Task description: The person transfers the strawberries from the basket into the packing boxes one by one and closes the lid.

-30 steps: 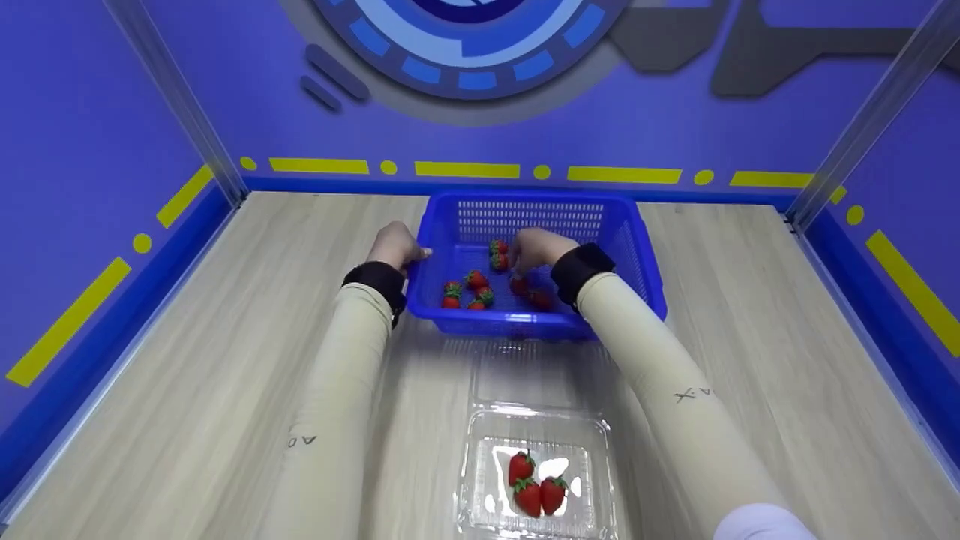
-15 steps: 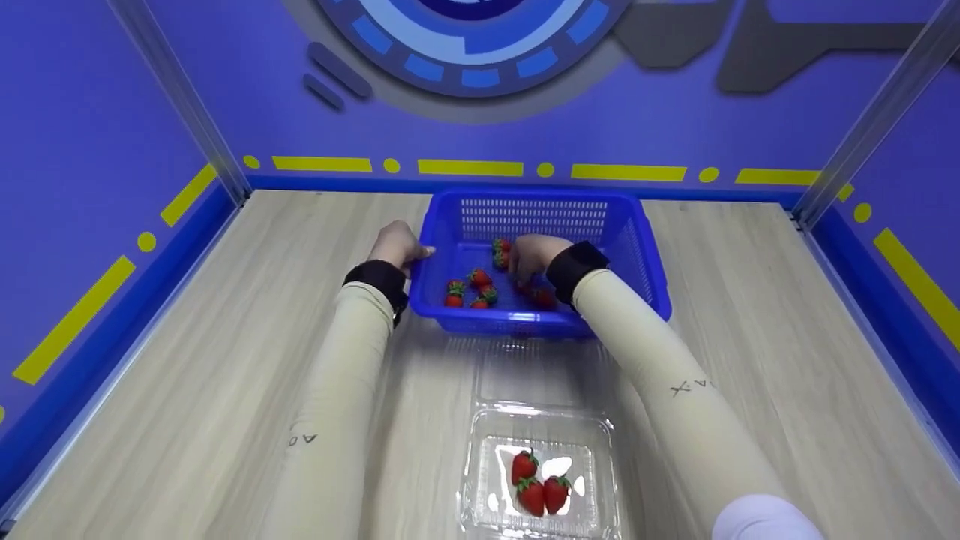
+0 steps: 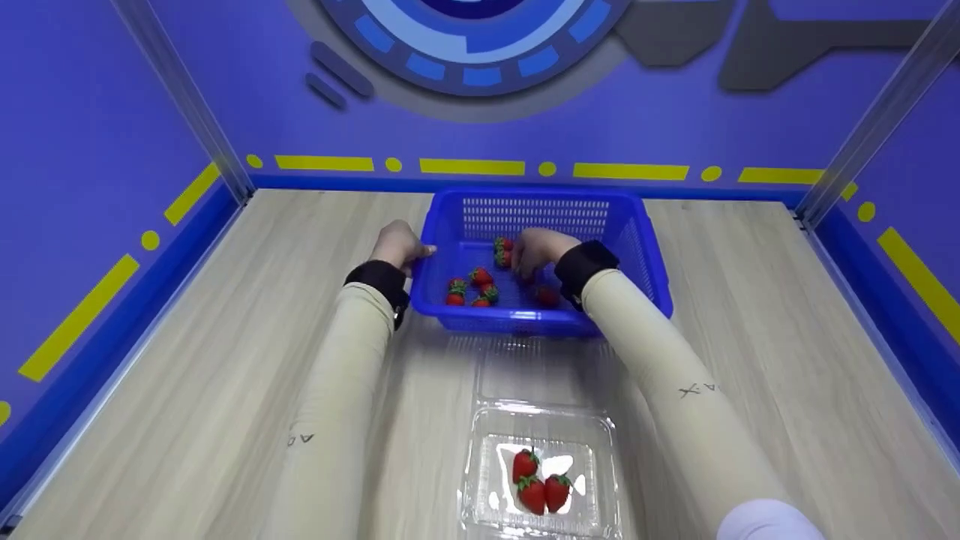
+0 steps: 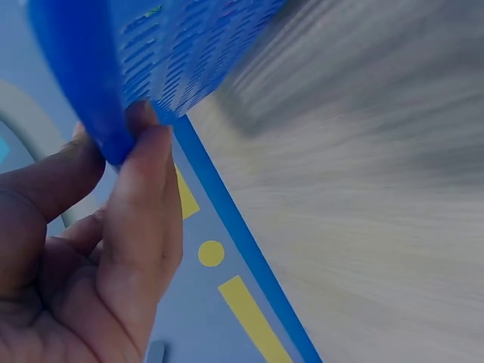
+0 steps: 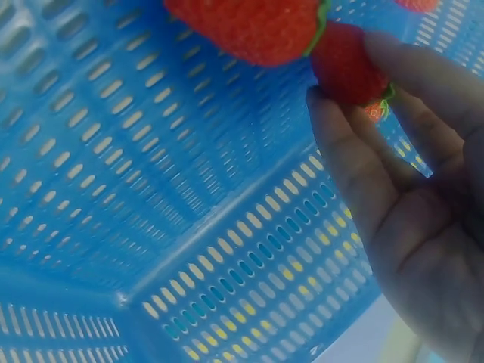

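Note:
My left hand (image 3: 397, 245) grips the left rim of a blue plastic basket (image 3: 517, 322); the left wrist view has the thumb and fingers pinching that rim (image 4: 98, 98). Inside the basket is my right hand (image 3: 538, 249), its thumb and fingers pinching a red strawberry (image 5: 344, 64) with a green leafy top. Another strawberry (image 5: 253, 26) lies right beside the held one. Several strawberries (image 3: 481, 277) rest on the basket floor to the left of the right hand, and one (image 3: 547, 296) lies below it. From the head view the held strawberry is mostly hidden by the fingers.
A clear plastic clamshell box (image 3: 480, 450) stands on the wooden table (image 3: 225, 360) in front of the basket, with 3 strawberries (image 3: 532, 495) in it. Its lid (image 3: 517, 379) lies folded back toward the basket. Blue panels (image 3: 480, 142) wall the table's back and sides.
My right hand has taken a strawberry between its fingers and lifted slightly within the basket. The left hand keeps its grip on the rim.

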Tool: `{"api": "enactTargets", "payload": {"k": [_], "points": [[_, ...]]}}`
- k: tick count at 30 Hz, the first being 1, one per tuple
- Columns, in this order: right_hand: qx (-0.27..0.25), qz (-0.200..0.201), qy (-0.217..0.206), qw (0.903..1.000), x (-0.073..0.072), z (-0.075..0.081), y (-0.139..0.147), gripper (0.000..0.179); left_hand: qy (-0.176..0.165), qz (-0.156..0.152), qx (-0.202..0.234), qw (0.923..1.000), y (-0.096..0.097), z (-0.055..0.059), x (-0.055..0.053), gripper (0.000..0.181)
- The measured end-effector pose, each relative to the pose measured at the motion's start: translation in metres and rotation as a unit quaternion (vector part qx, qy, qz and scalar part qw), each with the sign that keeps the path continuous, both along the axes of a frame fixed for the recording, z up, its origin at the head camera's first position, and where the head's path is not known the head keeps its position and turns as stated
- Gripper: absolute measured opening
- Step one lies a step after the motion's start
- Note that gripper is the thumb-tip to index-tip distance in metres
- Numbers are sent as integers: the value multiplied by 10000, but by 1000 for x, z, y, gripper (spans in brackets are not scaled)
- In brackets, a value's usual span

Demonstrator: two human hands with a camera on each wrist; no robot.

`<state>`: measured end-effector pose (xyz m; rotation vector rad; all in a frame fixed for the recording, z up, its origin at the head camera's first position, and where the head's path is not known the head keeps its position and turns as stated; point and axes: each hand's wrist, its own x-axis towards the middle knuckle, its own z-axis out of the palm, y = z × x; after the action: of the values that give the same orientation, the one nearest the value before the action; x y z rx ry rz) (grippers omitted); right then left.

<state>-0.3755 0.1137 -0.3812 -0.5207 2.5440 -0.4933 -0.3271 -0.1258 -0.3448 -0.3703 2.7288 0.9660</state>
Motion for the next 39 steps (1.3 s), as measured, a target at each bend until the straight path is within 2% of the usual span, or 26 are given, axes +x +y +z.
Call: {"api": "enactTargets", "payload": {"k": [7,9,13,19,24,30,34,39], "points": [[-234,-120,143,9996,1,10,7,28,77,298,496,9983,-1,-3,3,38],[-313,-125,165,9993,2,13,9,31,129,244,427,9987,0,-5,4,37],[-379,-5,358,9986,4,20,16,32,265,-89,0,9996,4,-4,7,35],[-560,72,648,9963,9,30,23,31,663,-392,-432,9961,2,3,16,30],[-976,-64,816,9919,15,44,28,32,1060,-500,-572,9915,-4,16,17,36],[-1380,-46,1216,9829,25,71,40,34,1519,-759,-171,9853,-8,38,19,39],[-1698,-130,1345,9762,37,89,53,33,1630,-1021,264,9810,-4,53,31,37],[-1934,-167,1594,9679,56,106,65,32,1620,-1229,473,9780,0,76,48,36]]}}
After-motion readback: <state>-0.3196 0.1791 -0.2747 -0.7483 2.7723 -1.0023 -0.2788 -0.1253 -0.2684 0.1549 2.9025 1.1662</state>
